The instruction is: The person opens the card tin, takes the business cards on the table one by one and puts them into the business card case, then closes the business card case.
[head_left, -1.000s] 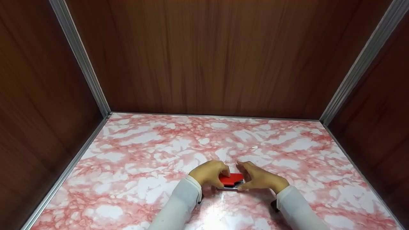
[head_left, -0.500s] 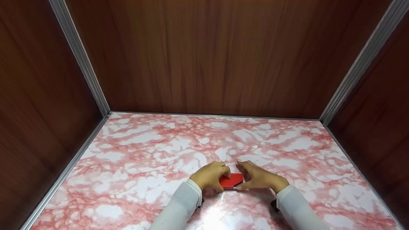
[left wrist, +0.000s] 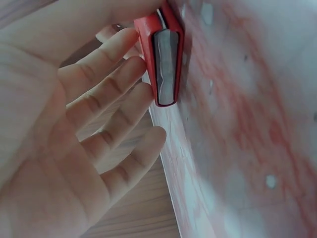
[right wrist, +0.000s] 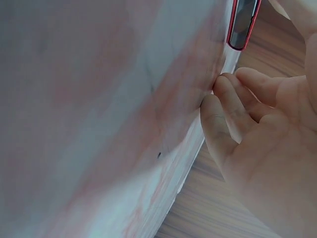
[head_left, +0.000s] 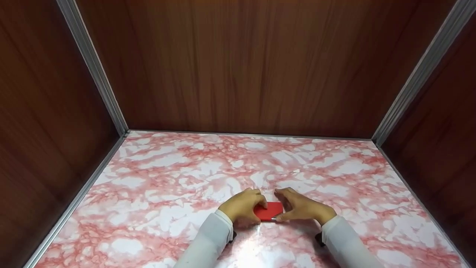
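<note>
A small flat red case lies low over the marbled tabletop between my hands. My left hand grips its left end, thumb on the near side and fingertips along the far side. At the right end my right hand holds it with the thumb at the near corner, beside a sliver of silver. In the left wrist view a wavy silver-grey insert shows inside the red shell. The right wrist view catches the case's red-rimmed end near the curled fingers. What kind of case it is, I cannot tell.
Dark wood-grain panels stand behind and at both sides, joined by grey metal corner posts. The pink and white marbled tabletop runs back to them. A bright glare spot sits near the front.
The black and silver part that showed at the case's right front is now almost wholly under the red shell. The left hand's grip has shifted very slightly; the right hand stays in place.
</note>
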`<state>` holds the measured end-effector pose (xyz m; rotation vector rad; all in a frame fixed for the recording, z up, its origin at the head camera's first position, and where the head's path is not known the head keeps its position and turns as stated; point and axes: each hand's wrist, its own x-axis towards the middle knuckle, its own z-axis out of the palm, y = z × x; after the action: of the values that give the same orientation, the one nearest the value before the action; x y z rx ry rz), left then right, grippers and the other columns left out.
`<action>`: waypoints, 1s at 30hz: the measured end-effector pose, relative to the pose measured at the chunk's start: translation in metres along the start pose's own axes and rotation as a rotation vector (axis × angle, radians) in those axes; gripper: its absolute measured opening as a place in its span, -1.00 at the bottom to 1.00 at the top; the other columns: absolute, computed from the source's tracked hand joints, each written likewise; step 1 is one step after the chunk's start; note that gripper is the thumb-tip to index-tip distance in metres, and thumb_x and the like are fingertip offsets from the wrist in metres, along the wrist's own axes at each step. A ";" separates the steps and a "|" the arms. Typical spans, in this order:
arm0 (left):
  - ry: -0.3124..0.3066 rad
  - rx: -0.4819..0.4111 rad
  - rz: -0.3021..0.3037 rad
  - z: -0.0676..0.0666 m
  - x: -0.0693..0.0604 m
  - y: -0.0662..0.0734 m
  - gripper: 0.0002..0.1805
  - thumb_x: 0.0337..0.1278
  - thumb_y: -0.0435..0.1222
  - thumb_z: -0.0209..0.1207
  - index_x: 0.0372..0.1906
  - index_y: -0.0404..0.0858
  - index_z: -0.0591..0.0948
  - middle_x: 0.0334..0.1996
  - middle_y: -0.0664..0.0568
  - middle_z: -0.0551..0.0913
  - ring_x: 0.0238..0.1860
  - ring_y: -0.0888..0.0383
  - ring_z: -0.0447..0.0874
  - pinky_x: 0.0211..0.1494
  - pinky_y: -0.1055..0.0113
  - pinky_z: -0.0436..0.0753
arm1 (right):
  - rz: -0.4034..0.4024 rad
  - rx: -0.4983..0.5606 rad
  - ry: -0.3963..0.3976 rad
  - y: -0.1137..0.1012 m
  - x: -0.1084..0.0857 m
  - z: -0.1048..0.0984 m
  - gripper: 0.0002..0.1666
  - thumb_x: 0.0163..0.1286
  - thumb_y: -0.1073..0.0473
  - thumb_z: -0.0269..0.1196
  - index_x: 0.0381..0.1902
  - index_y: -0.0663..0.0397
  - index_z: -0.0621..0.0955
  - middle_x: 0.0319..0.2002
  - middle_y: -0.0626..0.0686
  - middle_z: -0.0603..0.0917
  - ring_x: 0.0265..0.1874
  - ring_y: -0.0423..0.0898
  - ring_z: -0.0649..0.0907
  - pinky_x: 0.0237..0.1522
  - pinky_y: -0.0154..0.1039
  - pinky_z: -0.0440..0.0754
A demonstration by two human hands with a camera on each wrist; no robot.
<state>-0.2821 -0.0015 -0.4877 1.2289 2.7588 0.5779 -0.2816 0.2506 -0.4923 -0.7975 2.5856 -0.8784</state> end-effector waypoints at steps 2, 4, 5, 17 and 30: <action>0.000 -0.026 0.001 0.000 -0.001 -0.002 -0.49 -0.21 -0.22 0.57 -0.01 -0.06 0.71 -0.11 0.21 0.59 -0.07 0.25 0.46 0.03 0.44 0.50 | 0.003 -0.005 -0.001 0.000 0.000 0.000 0.13 0.17 -0.14 0.50 0.48 0.32 0.24 0.27 0.19 0.40 0.14 0.01 0.44 0.24 0.09 0.38; 0.002 -0.041 -0.003 0.002 -0.002 -0.003 -0.44 -0.20 -0.20 0.57 0.05 -0.06 0.67 -0.08 0.17 0.57 -0.04 0.24 0.45 0.06 0.42 0.49 | -0.002 -0.002 -0.002 0.000 0.000 0.001 0.13 0.16 -0.13 0.50 0.48 0.31 0.25 0.26 0.19 0.41 0.12 0.02 0.45 0.21 0.08 0.40; 0.005 -0.045 -0.008 0.002 -0.002 -0.004 -0.42 -0.20 -0.19 0.57 0.07 -0.06 0.65 -0.07 0.16 0.56 -0.03 0.23 0.45 0.07 0.41 0.49 | -0.005 0.000 -0.002 0.000 -0.001 0.000 0.12 0.16 -0.13 0.50 0.47 0.31 0.25 0.25 0.19 0.42 0.11 0.01 0.45 0.20 0.07 0.41; -0.017 -0.086 -0.073 0.006 -0.006 -0.011 -0.32 -0.14 -0.12 0.53 0.21 -0.13 0.61 0.01 0.13 0.57 0.02 0.25 0.44 0.10 0.41 0.49 | -0.102 -0.100 -0.019 -0.003 -0.001 -0.001 0.04 0.07 -0.05 0.57 0.39 0.26 0.36 0.19 0.13 0.48 0.14 0.08 0.48 0.21 0.05 0.44; -0.024 -0.121 -0.091 0.006 -0.007 -0.013 -0.32 -0.17 -0.15 0.55 0.19 -0.13 0.64 -0.03 0.16 0.59 -0.04 0.29 0.46 0.07 0.44 0.50 | -0.058 -0.133 -0.017 -0.003 0.000 0.004 -0.32 0.07 -0.09 0.56 0.07 -0.02 0.54 -0.06 -0.07 0.46 -0.12 -0.10 0.48 -0.04 -0.12 0.49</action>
<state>-0.2855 -0.0122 -0.4987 1.0726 2.6986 0.7054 -0.2790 0.2467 -0.4932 -0.9161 2.6396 -0.7181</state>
